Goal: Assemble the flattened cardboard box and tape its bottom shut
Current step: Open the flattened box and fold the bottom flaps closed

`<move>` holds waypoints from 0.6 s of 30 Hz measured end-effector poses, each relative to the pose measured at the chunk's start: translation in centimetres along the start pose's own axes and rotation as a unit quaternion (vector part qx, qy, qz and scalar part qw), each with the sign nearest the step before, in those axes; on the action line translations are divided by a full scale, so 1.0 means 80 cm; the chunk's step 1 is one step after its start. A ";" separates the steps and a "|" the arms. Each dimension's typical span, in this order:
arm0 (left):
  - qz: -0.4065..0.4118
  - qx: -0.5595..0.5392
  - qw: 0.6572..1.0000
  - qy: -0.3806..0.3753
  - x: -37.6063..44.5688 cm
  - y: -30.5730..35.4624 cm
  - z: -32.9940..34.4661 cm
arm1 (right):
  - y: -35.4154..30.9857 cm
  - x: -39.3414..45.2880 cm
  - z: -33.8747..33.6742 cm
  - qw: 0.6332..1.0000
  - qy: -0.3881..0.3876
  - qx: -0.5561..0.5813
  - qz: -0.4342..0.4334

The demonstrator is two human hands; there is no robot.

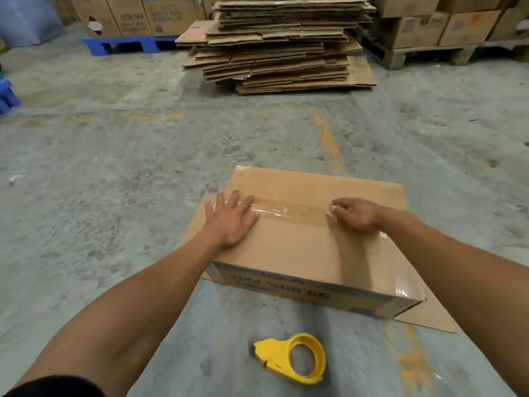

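Observation:
An assembled brown cardboard box [300, 247] stands upside down on the concrete floor, its bottom flaps folded flat and facing up. A strip of clear tape [292, 211] runs along the middle seam from left to right. My left hand [229, 217] lies flat and open on the left end of the tape. My right hand [355, 213] rests on the right end with its fingers curled against the tape. A yellow tape dispenser [294, 358] lies on the floor in front of the box, apart from both hands.
A tall pile of flattened cardboard [280, 44] sits on the floor straight ahead. Printed boxes stand on a blue pallet [126, 44] at the back left and on a wooden pallet [423, 53] at the back right. Orange floor markings [326, 138] cross the concrete.

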State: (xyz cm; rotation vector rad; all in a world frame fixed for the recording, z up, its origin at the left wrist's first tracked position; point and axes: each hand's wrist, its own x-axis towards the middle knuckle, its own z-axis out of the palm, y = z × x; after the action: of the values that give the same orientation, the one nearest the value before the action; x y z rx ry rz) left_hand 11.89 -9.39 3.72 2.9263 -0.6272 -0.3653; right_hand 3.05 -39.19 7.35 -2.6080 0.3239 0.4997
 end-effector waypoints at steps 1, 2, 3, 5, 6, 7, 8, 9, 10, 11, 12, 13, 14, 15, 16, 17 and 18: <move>-0.012 -0.008 1.000 -0.006 0.001 -0.006 0.009 | 0.010 -0.004 0.018 0.998 -0.009 -0.066 0.002; -0.017 -0.012 1.000 -0.005 0.001 -0.009 0.016 | 0.021 -0.009 0.033 0.993 -0.006 -0.113 0.014; -0.019 -0.013 1.000 -0.001 0.002 -0.011 0.020 | 0.030 -0.017 0.046 0.991 0.010 -0.134 0.025; -0.025 -0.017 0.999 0.010 0.003 -0.009 0.025 | 0.048 -0.031 0.061 0.988 0.054 -0.143 0.028; -0.030 -0.016 0.999 0.014 0.002 -0.007 0.027 | 0.055 -0.038 0.065 0.986 0.067 -0.150 0.023; -0.034 -0.011 0.999 0.019 -0.001 -0.005 0.031 | 0.063 -0.039 0.069 0.984 0.078 -0.159 0.020; -0.037 -0.006 0.999 0.022 -0.005 -0.003 0.035 | 0.068 -0.040 0.071 0.983 0.087 -0.164 0.016; -0.040 -0.004 0.999 0.026 -0.012 -0.002 0.040 | 0.070 -0.040 0.074 0.982 0.091 -0.168 0.013; -0.047 -0.005 0.998 0.031 -0.021 -0.002 0.046 | 0.071 -0.040 0.077 0.981 0.091 -0.171 0.006; -0.052 -0.004 0.998 0.037 -0.028 -0.002 0.049 | 0.070 -0.039 0.076 0.980 0.093 -0.177 -0.002; -0.060 -0.004 0.997 0.041 -0.037 -0.002 0.053 | 0.071 -0.038 0.077 0.979 0.092 -0.183 -0.012; -0.070 -0.006 0.997 0.045 -0.045 -0.001 0.056 | 0.071 -0.037 0.075 0.977 0.094 -0.189 -0.024; -0.077 -0.007 0.996 0.052 -0.054 0.001 0.059 | 0.072 -0.037 0.073 0.975 0.098 -0.196 -0.034; -0.082 -0.008 0.995 0.060 -0.064 0.004 0.063 | 0.074 -0.037 0.073 0.973 0.105 -0.200 -0.043; -0.085 -0.008 0.994 0.068 -0.072 0.008 0.066 | 0.074 -0.037 0.070 0.972 0.109 -0.202 -0.048; -0.091 -0.008 0.993 0.069 -0.084 0.012 0.072 | 0.072 -0.039 0.072 0.973 0.103 -0.202 -0.050; -0.099 -0.007 0.993 0.067 -0.097 0.016 0.076 | 0.067 -0.039 0.076 0.974 0.099 -0.198 -0.048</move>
State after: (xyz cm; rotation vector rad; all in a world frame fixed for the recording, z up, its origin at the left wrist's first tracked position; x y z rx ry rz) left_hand 2.95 -7.73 -0.34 2.9766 -0.3159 -0.1874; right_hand -3.22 -40.45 1.44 -3.0549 0.1735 0.2932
